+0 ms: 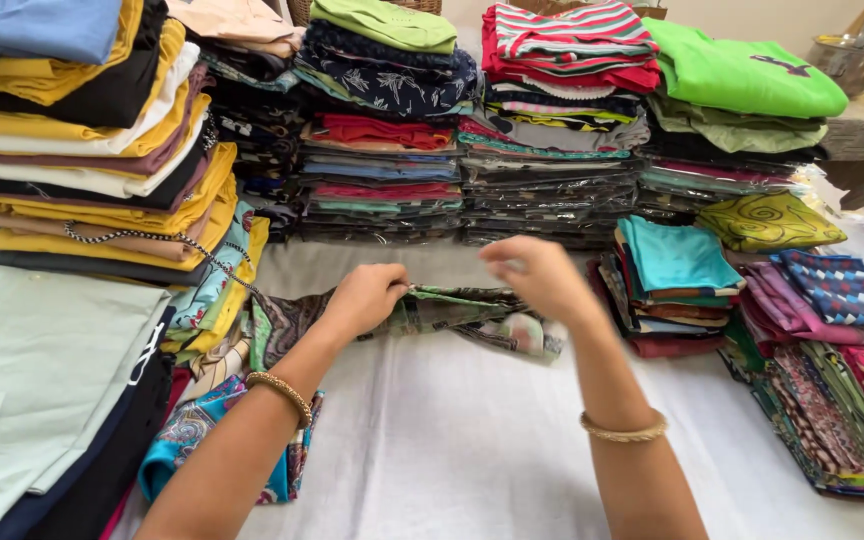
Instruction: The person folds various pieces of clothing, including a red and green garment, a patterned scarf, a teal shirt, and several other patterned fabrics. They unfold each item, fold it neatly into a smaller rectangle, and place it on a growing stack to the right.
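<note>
Stacked clothes ring the white counter (472, 440) where both hands, left (367, 298) and right (537, 275), pinch a patterned cloth (472, 318), mid-fold, needing edges aligned.

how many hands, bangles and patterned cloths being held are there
bare hands: 2, left hand and right hand
gold metal bangles: 2, left-wrist bangle and right-wrist bangle
green-brown patterned folded cloth held by both hands: 1
total: 5
</note>
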